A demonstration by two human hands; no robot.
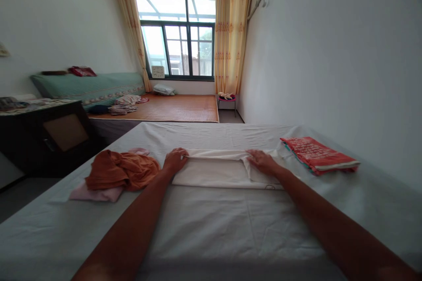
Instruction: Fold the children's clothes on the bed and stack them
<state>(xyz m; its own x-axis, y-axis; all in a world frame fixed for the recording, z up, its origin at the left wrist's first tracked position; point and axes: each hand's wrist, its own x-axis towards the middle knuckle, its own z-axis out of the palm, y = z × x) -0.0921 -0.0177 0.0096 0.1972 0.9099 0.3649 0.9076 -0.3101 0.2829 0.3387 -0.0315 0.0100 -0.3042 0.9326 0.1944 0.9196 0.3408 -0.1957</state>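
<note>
A white garment (211,172), folded into a long flat strip, lies crosswise on the light sheet in front of me. A small dark mark shows near its front right edge. At its far left corner, my left hand (176,159) is closed on the cloth, thumb and fingers pinching the edge. My right hand (262,161) grips the far edge toward the right end, where the upper layer is bunched and slightly raised. The fingertips of that hand are partly hidden in the fabric.
Rumpled orange-brown clothing (123,170) lies over a pink cloth (95,192) on the left. A folded red printed cloth (318,154) rests on the right. Beyond the sheet (211,224) stand another bed with a brown mat (184,107) and a dark cabinet (42,134).
</note>
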